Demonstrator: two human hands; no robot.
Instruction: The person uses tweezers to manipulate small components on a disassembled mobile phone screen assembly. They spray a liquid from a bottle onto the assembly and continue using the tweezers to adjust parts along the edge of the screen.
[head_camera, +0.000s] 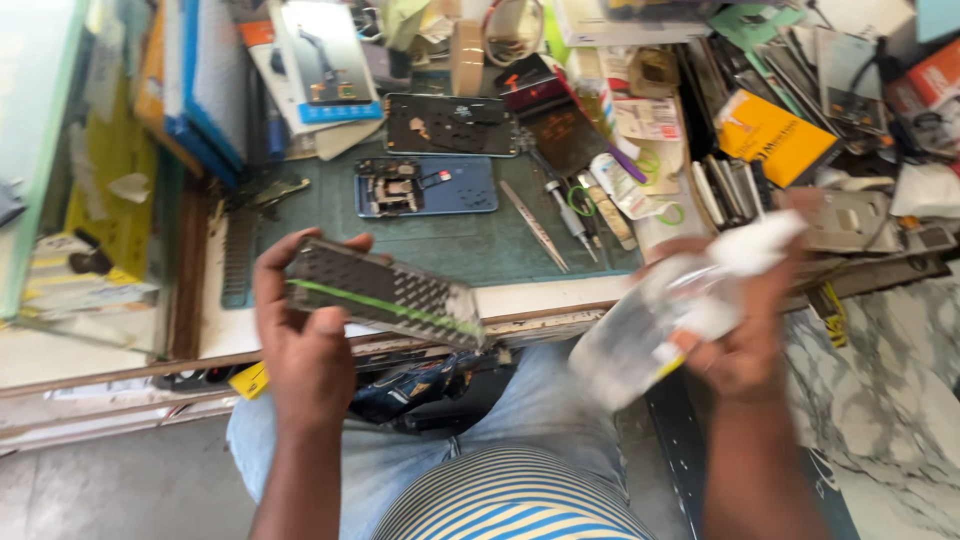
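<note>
The left hand was closed around the left end of a flat dark panel with rows of small holes and a green stripe along it, thumb on top and fingers curled underneath, holding it level over the near edge of the workbench. The right hand gripped a clear plastic spray bottle with a white nozzle, tilted so its base pointed down and left toward the lap; the bottle was blurred. The two items were well apart, panel at left and bottle at right. On the green mat farther back lay an opened blue phone, a dark phone frame beyond it, and tweezers and screwdrivers just right of them.
</note>
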